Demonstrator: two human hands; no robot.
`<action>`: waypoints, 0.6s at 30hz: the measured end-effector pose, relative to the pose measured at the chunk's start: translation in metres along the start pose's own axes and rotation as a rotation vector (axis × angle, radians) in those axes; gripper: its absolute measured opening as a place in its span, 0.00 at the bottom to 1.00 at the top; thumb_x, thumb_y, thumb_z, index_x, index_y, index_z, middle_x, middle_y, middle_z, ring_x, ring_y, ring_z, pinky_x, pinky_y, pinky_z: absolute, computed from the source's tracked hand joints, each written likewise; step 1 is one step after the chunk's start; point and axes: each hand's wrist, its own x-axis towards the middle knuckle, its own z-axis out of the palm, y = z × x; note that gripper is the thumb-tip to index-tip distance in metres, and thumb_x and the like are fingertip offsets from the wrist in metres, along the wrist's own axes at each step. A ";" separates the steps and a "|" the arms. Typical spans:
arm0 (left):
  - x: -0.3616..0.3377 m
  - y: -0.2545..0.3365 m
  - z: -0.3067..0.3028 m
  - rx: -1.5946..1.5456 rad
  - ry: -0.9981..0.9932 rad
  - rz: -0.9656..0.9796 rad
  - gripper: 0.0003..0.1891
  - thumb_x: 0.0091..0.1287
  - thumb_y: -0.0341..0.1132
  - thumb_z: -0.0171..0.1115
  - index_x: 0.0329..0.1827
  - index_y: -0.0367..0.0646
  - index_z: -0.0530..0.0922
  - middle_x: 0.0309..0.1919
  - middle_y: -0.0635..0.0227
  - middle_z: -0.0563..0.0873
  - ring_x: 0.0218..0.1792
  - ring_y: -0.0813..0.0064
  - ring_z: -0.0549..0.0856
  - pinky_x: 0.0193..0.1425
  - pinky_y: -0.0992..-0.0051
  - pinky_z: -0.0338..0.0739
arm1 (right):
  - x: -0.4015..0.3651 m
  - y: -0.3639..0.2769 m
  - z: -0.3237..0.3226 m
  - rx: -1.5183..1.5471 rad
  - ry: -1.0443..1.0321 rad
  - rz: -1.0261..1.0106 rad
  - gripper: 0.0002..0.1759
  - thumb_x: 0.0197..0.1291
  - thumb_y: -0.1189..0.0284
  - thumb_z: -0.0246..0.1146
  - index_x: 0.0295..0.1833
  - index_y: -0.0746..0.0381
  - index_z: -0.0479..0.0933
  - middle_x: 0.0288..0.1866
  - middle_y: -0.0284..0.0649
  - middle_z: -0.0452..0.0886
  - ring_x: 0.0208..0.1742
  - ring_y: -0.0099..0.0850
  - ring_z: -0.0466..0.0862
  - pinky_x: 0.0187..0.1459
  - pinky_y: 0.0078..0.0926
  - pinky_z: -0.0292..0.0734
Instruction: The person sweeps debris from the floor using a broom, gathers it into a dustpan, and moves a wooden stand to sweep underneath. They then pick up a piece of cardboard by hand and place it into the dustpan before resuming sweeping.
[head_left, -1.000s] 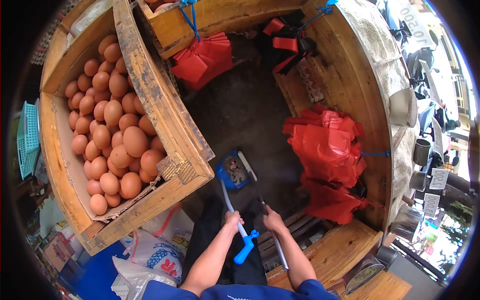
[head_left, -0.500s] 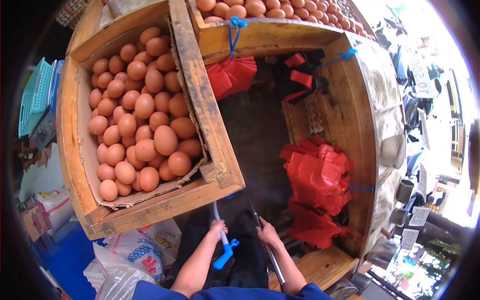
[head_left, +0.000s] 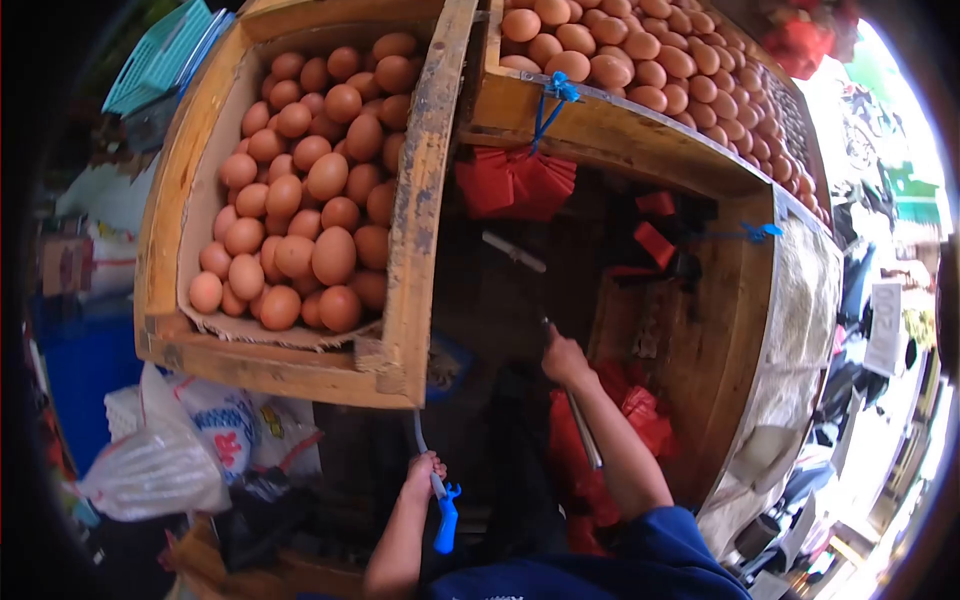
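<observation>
Below the corner of the wooden egg crate (head_left: 285, 378), my left hand (head_left: 424, 474) is closed round a pale rod with a blue plastic handle (head_left: 447, 520). The rod's far end passes out of sight under the crate. My right hand (head_left: 566, 360) grips a metal pole (head_left: 586, 432), farther forward and to the right, over the dark gap between the wooden boxes. A light strip (head_left: 514, 251) shows beyond that hand; whether it joins the pole cannot be made out. Brown eggs (head_left: 310, 175) fill the cardboard-lined crate.
A second wooden box (head_left: 640, 118) of eggs runs along the back. Red plastic bags (head_left: 515, 183) hang from blue string, with more red bags (head_left: 648, 415) at right. White sacks (head_left: 225, 425) lie at lower left. A wooden side wall (head_left: 735, 320) bounds the right.
My right hand has moved forward and right with the metal pole. My left hand still holds the blue-handled rod. The view has shifted, showing more of the back egg box.
</observation>
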 end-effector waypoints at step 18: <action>0.034 -0.025 0.042 -0.114 -0.001 0.098 0.10 0.66 0.27 0.47 0.24 0.43 0.66 0.15 0.71 0.66 0.13 0.78 0.64 0.14 0.77 0.61 | -0.052 0.037 0.080 -0.032 -0.278 -0.252 0.37 0.55 0.74 0.52 0.72 0.68 0.53 0.39 0.65 0.79 0.45 0.61 0.80 0.50 0.52 0.76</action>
